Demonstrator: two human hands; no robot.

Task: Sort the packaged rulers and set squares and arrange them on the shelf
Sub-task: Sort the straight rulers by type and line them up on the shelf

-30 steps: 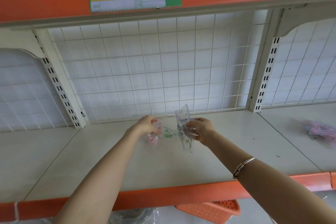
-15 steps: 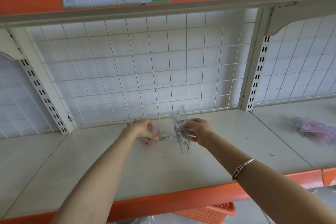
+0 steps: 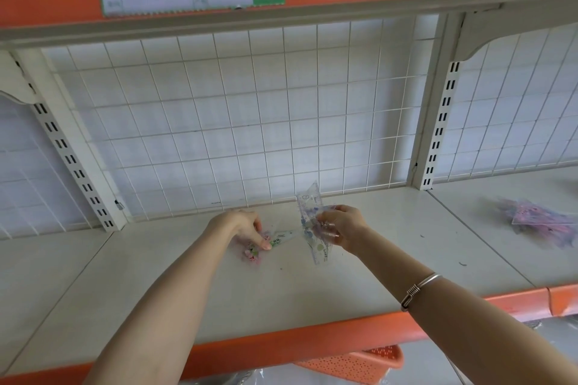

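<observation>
Centre frame: left hand [image 3: 247, 228] rests loose fingertips on a flat packet [image 3: 280, 237] lying on the shelf [image 3: 187, 284], not curled round it; best to pin it down and square it to the back grid. Just right, right hand [image 3: 342, 228] grips a tilted clear ruler pack [image 3: 312, 228] above the shelf; lay it flat beside, no overlap. Pink packets [image 3: 538, 219] lie far right, well apart.

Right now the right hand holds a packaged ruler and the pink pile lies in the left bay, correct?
No: in the head view the right hand holds the packaged ruler, but the pink pile lies in the right bay.
</observation>
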